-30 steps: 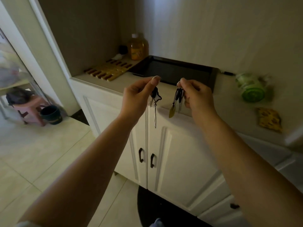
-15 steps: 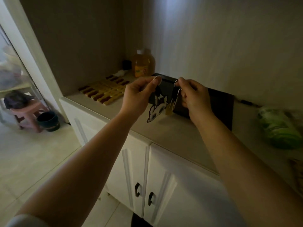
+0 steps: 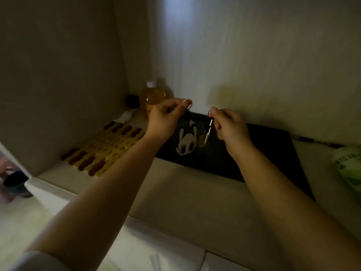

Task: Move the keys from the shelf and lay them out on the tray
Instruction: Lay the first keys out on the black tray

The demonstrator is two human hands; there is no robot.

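Observation:
My left hand (image 3: 166, 120) pinches a key set with a white-and-black cartoon charm (image 3: 186, 140) that dangles over the left part of the dark tray (image 3: 273, 159). My right hand (image 3: 228, 125) pinches the ring of a second bunch of keys (image 3: 207, 132), which hangs just right of the charm, also above the tray. The tray lies flat on the pale countertop (image 3: 185, 192) against the back wall. Both hands are held close together, a little above the tray's surface.
A brown-and-yellow slatted mat (image 3: 105, 151) lies left of the tray. An amber bottle (image 3: 155, 98) and a small dark object (image 3: 132, 101) stand in the back corner. A green-and-white packet (image 3: 349, 169) sits at the right. White cabinet fronts run below the counter.
The view has moved closer to the counter. Both hands have carried their keys forward from in front of the cabinet to above the tray, and the charm has swung into sight.

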